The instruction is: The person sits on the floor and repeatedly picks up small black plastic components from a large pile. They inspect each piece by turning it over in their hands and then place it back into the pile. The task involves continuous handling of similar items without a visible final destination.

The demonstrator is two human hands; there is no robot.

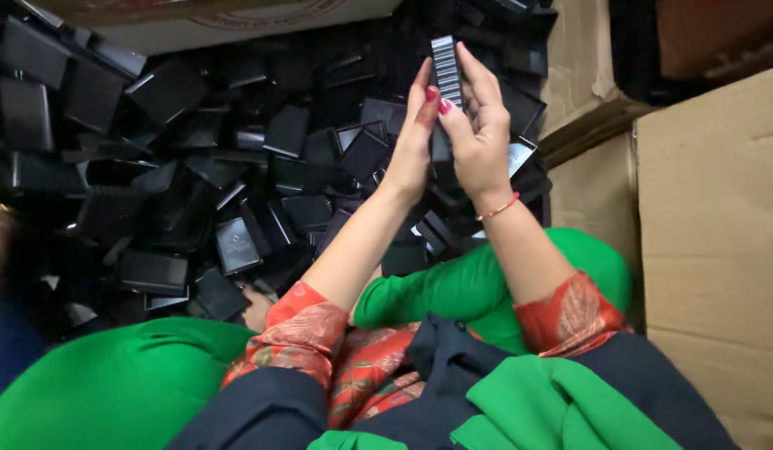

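here both hands are raised over a heap of black cases (pixel 195 175): the left hand (pixel 410 150) and right hand (pixel 478 137) together pinch a small black case with a white striped label (pixel 446 71) in their fingers. most of the heap looks unhandled. brown cardboard boxes (pixel 711 242) stand at right.

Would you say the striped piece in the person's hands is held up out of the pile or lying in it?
Out: both hands, left hand and right hand, hold the striped piece raised above the pile of black parts.
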